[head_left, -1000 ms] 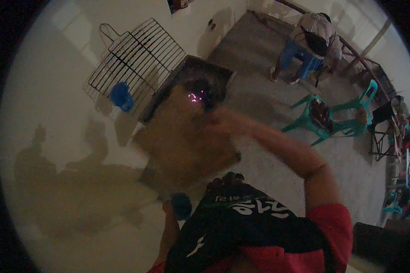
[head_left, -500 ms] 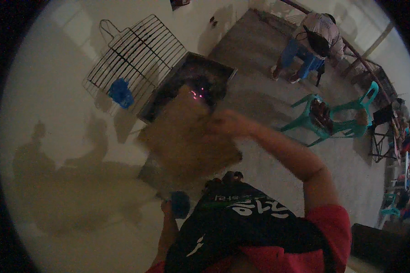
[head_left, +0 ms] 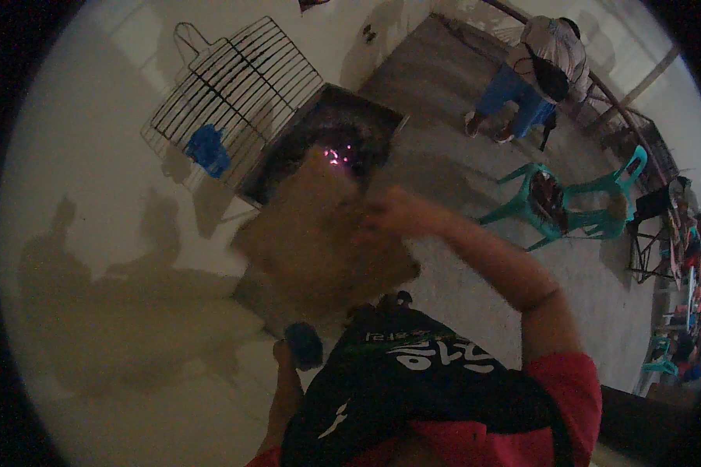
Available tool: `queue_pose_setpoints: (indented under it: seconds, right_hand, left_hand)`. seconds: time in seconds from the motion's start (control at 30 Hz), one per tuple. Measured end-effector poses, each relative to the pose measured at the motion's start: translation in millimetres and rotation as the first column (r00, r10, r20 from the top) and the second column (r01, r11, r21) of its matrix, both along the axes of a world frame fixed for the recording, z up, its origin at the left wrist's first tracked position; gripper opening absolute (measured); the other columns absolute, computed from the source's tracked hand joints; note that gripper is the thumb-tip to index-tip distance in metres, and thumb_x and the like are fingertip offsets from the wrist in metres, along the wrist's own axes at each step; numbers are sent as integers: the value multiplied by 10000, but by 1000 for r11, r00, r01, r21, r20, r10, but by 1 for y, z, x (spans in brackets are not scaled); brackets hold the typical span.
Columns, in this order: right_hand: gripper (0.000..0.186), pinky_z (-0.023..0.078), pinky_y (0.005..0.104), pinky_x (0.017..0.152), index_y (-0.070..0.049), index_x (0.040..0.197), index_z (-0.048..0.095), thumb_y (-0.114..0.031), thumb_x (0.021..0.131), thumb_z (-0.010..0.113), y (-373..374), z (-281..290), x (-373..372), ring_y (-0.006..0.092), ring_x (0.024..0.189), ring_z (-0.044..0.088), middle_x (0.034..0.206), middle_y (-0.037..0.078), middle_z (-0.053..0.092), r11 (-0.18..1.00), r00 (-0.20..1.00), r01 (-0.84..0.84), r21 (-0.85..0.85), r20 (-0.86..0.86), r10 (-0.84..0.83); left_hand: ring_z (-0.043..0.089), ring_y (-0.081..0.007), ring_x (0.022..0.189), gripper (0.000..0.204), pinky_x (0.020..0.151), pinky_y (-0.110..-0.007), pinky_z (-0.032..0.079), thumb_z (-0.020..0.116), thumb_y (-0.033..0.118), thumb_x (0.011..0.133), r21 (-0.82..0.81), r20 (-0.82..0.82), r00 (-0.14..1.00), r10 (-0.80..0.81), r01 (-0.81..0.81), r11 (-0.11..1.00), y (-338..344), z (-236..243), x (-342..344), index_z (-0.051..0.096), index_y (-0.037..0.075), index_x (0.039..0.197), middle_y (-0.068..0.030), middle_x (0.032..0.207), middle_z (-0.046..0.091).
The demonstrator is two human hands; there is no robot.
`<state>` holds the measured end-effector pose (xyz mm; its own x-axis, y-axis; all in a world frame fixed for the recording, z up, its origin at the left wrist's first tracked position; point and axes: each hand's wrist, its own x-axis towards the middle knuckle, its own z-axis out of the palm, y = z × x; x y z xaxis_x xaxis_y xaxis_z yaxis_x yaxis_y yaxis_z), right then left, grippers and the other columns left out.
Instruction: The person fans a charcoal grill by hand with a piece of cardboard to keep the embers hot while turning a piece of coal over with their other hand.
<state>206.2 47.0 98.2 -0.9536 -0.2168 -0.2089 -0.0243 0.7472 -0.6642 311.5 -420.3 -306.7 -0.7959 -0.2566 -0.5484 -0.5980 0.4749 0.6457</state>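
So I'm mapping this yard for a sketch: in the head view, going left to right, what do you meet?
Wire grill rack → tray of glowing coals → right hand holding a piece of cardboard → teal plastic chairs.

An outdoor cooking spot at night: a charcoal grill tray [head_left: 331, 148] glows with embers on bare concrete, a wire grilling rack [head_left: 234, 97] lies beside it, and teal plastic chairs [head_left: 576, 202] stand nearby.
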Motion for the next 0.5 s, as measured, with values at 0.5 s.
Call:
queue_pose_setpoints:
  seconds: [0.5]
  right_hand:
    - [284,448,324,657,-21,908,561,-234,720,575,-64,12,-28,217,721,570,779,129,591,976,996,67,-208,70,-54]
  left_hand:
    - [529,-336,812,321,706,-409,419,436,278,790,-338,-225,877,-425,339,878,-12,-10,-2,559,16,929,-180,869,561]
